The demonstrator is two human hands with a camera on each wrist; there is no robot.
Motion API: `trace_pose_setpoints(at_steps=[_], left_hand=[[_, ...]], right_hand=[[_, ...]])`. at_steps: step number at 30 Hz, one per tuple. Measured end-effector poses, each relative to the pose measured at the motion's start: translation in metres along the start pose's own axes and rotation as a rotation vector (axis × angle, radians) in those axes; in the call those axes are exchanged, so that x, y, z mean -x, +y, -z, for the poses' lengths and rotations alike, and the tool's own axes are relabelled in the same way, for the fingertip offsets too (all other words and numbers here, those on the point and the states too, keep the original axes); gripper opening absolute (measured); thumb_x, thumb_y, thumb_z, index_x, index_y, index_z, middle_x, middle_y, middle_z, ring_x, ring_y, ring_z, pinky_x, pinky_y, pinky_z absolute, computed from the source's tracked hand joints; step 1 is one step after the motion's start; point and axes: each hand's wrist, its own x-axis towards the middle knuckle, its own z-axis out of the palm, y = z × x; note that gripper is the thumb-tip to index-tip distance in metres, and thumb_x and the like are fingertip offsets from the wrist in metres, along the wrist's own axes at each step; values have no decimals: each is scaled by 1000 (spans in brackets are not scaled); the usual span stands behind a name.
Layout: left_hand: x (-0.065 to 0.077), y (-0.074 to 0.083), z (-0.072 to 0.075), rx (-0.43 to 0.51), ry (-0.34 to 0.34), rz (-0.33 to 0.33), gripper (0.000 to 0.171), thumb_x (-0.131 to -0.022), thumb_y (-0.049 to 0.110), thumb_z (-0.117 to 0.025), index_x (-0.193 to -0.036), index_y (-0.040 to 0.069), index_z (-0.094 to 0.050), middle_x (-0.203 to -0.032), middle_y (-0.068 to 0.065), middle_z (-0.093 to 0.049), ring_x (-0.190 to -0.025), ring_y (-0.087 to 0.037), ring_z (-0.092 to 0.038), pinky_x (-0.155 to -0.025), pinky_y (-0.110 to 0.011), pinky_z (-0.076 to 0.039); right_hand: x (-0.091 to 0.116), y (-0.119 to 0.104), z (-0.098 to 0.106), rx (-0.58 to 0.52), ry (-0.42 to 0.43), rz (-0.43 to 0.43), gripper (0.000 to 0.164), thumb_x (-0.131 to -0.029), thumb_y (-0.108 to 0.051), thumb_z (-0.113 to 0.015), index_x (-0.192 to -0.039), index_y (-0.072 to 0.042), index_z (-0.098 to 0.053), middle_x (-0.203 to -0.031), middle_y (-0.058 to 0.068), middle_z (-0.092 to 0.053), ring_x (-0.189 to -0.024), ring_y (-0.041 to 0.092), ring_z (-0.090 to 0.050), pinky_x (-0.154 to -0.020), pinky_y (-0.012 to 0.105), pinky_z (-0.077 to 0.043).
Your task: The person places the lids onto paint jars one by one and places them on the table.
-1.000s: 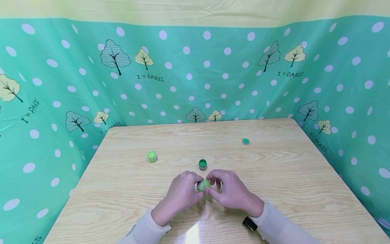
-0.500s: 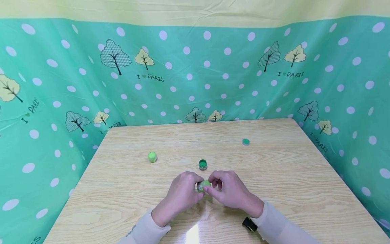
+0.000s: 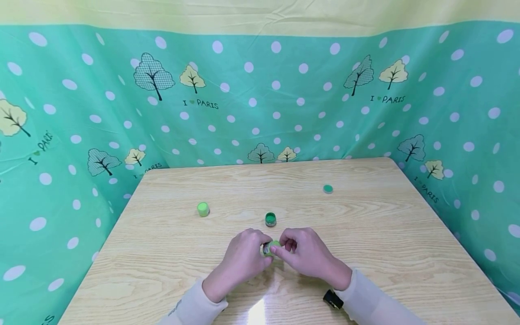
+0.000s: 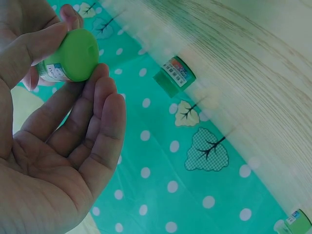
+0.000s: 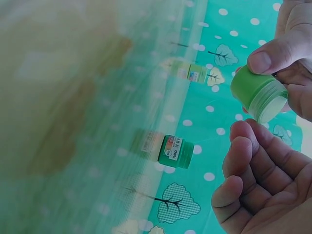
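My left hand point(image 3: 243, 255) grips a small light-green paint jar point(image 3: 266, 248) tilted on its side, just above the table. A printed label shows on the side of this paint jar point(image 4: 80, 56) in the left wrist view. From the right, my right hand point(image 3: 306, 253) pinches the jar's other end, thumb against it and fingers curled behind. A clear ridged band shows on the paint jar point(image 5: 251, 92) in the right wrist view. Just beyond the hands stands an uncapped dark green paint jar point(image 3: 270, 219), its paint visible from above.
Another light-green paint jar point(image 3: 203, 209) stands farther left on the wooden table point(image 3: 170, 253). A round green lid point(image 3: 327, 188) lies at the back right. Behind and around the table hangs a green dotted curtain point(image 3: 227, 108). A black device point(image 3: 333, 299) sits at the right cuff.
My right thumb has slid slightly left over the jar's end, and the right fingers have shifted a little with it. The left hand and the standing jars have stayed in place.
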Motion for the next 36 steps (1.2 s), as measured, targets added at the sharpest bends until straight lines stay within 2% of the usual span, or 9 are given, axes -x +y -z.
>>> trace_pose_setpoints(at_steps=[8, 15, 22, 36], left_hand=[[0, 1, 2, -6, -1, 1, 28, -70, 12, -91, -96, 10, -80, -87, 2, -74, -78, -10, -63, -69, -26, -52], [-2, 2, 2, -27, 2, 0, 22, -73, 18, -91, -92, 14, -80, -86, 3, -74, -76, -9, -61, -68, -25, -51], [-1, 2, 3, -13, 3, 1, 27, -71, 15, -92, -95, 13, -81, -89, 2, -75, -79, -9, -63, -69, -26, -53], [-2, 1, 2, -16, -1, -4, 21, -72, 16, -91, -90, 15, -80, -83, 6, -72, -73, -6, -58, -66, -24, -50]], right_hand=[[0, -2, 3, -1, -15, -36, 22, -92, -36, -77, -86, -16, -71, -71, -13, -58, -54, 2, -48, -49, 20, -44], [0, -1, 3, -48, -33, 16, 23, -85, -26, -84, -100, -13, -71, -83, -4, -64, -60, 9, -55, -52, 20, -46], [1, 0, 2, -73, -28, 80, 21, -81, -14, -84, -98, -14, -71, -82, -5, -64, -60, 14, -57, -52, 19, -45], [-1, -3, 3, -27, -31, 27, 14, -85, -21, -82, -91, -16, -70, -76, -6, -62, -58, 8, -53, -50, 19, -44]])
